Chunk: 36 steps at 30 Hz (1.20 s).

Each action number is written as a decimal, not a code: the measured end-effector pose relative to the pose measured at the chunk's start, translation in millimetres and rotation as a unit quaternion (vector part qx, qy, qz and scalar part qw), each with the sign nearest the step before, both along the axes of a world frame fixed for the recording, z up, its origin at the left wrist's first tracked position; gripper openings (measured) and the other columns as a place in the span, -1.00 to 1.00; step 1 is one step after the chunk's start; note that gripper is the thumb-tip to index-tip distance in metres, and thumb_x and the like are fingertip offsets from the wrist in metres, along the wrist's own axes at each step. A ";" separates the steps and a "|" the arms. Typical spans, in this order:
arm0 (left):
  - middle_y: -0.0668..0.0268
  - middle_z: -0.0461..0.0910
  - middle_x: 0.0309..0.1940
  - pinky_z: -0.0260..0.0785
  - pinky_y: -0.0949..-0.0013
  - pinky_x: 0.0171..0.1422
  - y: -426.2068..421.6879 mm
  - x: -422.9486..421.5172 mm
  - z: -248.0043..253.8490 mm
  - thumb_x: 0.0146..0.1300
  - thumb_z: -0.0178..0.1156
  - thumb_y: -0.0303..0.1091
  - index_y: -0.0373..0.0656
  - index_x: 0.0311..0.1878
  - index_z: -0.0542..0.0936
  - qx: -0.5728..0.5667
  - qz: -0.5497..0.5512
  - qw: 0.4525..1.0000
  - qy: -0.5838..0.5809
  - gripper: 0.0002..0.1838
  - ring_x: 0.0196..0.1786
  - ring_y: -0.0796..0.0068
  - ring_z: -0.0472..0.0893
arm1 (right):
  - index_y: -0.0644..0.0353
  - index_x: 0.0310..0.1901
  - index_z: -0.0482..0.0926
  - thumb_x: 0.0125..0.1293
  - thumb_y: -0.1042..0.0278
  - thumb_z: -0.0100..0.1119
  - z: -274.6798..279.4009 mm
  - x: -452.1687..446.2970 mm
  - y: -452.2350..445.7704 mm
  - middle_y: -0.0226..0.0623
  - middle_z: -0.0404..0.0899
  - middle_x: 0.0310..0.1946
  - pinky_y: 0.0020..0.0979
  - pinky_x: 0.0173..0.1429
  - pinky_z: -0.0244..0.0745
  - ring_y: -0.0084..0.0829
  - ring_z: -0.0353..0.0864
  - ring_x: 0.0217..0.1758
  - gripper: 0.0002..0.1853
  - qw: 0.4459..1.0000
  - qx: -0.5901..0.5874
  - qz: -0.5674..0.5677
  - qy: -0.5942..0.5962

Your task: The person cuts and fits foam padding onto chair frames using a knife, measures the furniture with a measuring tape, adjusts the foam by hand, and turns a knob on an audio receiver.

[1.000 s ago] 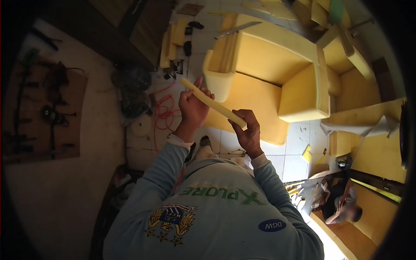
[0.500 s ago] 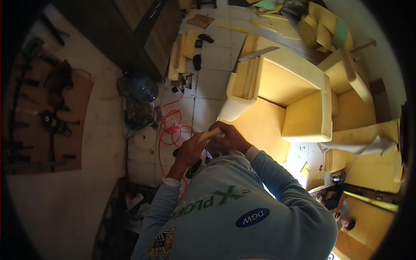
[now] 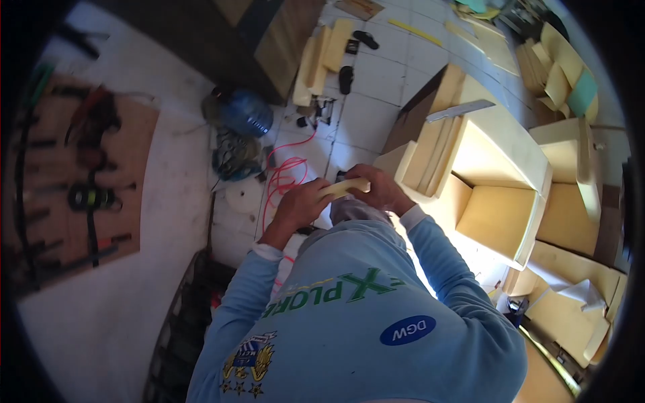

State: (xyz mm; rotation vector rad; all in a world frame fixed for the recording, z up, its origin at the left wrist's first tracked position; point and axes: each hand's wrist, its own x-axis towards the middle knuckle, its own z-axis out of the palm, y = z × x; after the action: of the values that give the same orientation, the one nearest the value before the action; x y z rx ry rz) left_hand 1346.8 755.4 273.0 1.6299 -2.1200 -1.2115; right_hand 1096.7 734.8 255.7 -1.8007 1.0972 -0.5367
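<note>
While the left hand (image 3: 300, 205) has its fingers curled around one end of a pale strip (image 3: 344, 189), the right hand (image 3: 380, 189) grips the other, holding it just past the blue shirt (image 3: 336, 336). Red hose (image 3: 289, 161) loops across the floor (image 3: 366, 127) near the left hand; beyond the right, a metal blade (image 3: 461, 110) rests on a yellowish sofa (image 3: 504, 161).

Both arms (image 3: 433, 254) angle inward, left grip (image 3: 299, 205) and right grip (image 3: 381, 189) curled near each other.
</note>
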 end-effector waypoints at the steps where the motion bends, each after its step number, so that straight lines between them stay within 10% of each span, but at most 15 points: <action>1: 0.13 0.75 -0.15 0.56 0.08 -0.01 -16.6 -1.2 -2.1 0.37 0.32 -0.06 -0.08 0.05 0.65 -0.007 -0.003 1.000 0.012 -0.65 -0.09 0.02 0.74 | 0.18 0.01 0.66 0.27 0.35 0.40 -1.3 -2.5 -13.7 -0.13 0.68 -0.04 -0.18 0.14 0.59 -0.05 0.71 0.04 -0.71 1.000 -0.015 -0.003 -0.011; 6: 0.07 0.73 -0.08 0.57 0.15 0.01 -92.1 -12.4 -7.1 0.34 0.36 -0.19 -0.16 0.11 0.65 -0.007 -0.030 0.998 0.050 -0.64 -0.05 0.06 0.74 | 0.17 0.02 0.68 0.25 0.35 0.40 -20.4 -20.7 -77.2 -0.13 0.65 -0.01 -0.19 0.19 0.58 -0.07 0.69 0.07 -0.69 1.000 -0.004 0.004 -0.018; 10: 0.12 0.74 -0.13 0.57 0.16 0.00 -133.9 -22.1 -34.2 0.36 0.36 -0.13 -0.16 0.07 0.62 0.010 0.021 0.996 0.088 -0.64 -0.08 0.13 0.76 | 0.18 -0.01 0.68 0.26 0.30 0.41 -42.7 -42.3 -118.2 -0.11 0.67 -0.04 -0.18 0.13 0.60 -0.05 0.69 -0.03 -0.70 0.958 0.000 -0.280 -0.059; 13: 0.11 0.74 -0.15 0.57 0.20 0.01 -171.3 -24.5 -35.1 0.38 0.35 -0.13 -0.18 0.09 0.60 0.068 0.014 0.996 0.062 -0.62 -0.09 0.19 0.76 | 0.26 0.06 0.58 0.27 0.19 0.44 -125.3 -101.5 -150.7 -0.01 0.64 -0.03 -0.11 0.18 0.56 -0.01 0.66 0.06 -0.57 0.817 -0.118 -0.560 0.071; 16: 0.12 0.74 -0.16 0.57 0.21 0.00 -208.8 -18.0 -39.1 0.38 0.34 -0.13 -0.19 0.08 0.60 0.084 -0.044 0.994 0.048 -0.63 -0.10 0.22 0.76 | 0.25 0.20 0.46 0.26 0.08 0.45 -137.3 -138.8 -163.4 0.08 0.59 0.06 -0.07 0.27 0.51 0.05 0.59 0.21 -0.40 0.682 0.014 -0.701 0.210; 28: 0.08 0.74 -0.17 0.56 0.20 -0.03 -422.0 -93.7 -31.4 0.38 0.35 -0.15 -0.24 0.06 0.60 0.025 -0.251 0.967 0.040 -0.63 -0.13 0.18 0.74 | 0.42 0.16 0.32 0.27 0.14 0.29 -153.6 -168.3 -211.6 0.33 0.54 0.08 0.09 0.21 0.46 0.25 0.57 0.21 -0.40 0.582 0.227 -0.780 0.038; 32: 0.05 0.73 -0.16 0.56 0.19 -0.01 -459.3 -143.0 -41.3 0.37 0.36 -0.15 -0.24 0.06 0.60 0.051 -0.279 0.959 0.015 -0.62 -0.12 0.14 0.74 | 0.43 0.14 0.25 0.34 0.26 0.16 -188.1 -152.2 -219.3 0.42 0.52 -0.06 0.23 0.08 0.42 0.41 0.56 0.00 -0.50 0.607 0.037 -0.786 0.109; 36: 0.02 0.72 -0.16 0.56 0.16 0.00 -487.4 -195.1 -52.4 0.36 0.37 -0.15 -0.26 0.05 0.61 0.060 -0.375 0.924 -0.046 -0.61 -0.11 0.10 0.75 | 0.46 0.05 0.28 0.39 0.35 0.09 -153.0 -196.6 -294.7 0.39 0.44 -0.16 0.09 0.00 0.47 0.40 0.55 -0.11 -0.63 0.517 0.009 -0.856 0.015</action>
State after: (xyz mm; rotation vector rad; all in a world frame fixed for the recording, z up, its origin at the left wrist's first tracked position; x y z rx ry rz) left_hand 1151.6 268.0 220.6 0.9098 -2.9099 -1.4883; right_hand 900.1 440.1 102.6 0.0111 2.6362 -1.5055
